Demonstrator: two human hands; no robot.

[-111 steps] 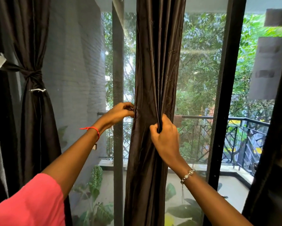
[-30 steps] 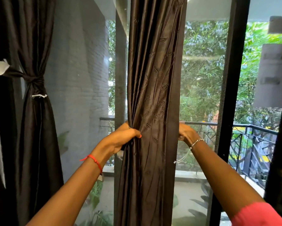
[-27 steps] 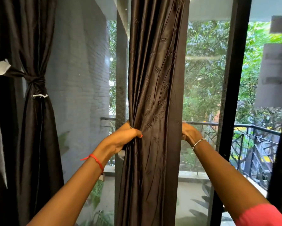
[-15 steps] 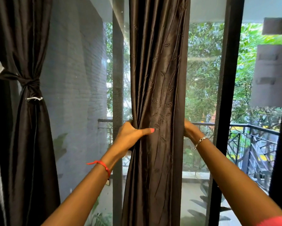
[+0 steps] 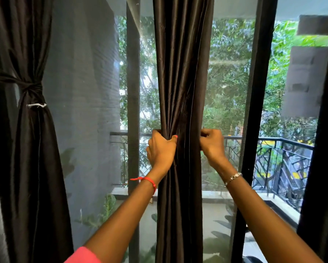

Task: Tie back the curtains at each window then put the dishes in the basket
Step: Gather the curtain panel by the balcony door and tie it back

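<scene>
Both hands bunch the middle curtain so it can be tied back.
The left hand grips the curtain's left edge, its fingers curled round the gathered cloth. The right hand is at the right edge with fingers curled, but I cannot tell whether they pinch cloth or a tie. The next move probably calls for passing a band round the bundle, like the tied curtain at far left. Half a second earlier the cloth hung wider and hid the right hand. Dishes and basket are out of view.
</scene>
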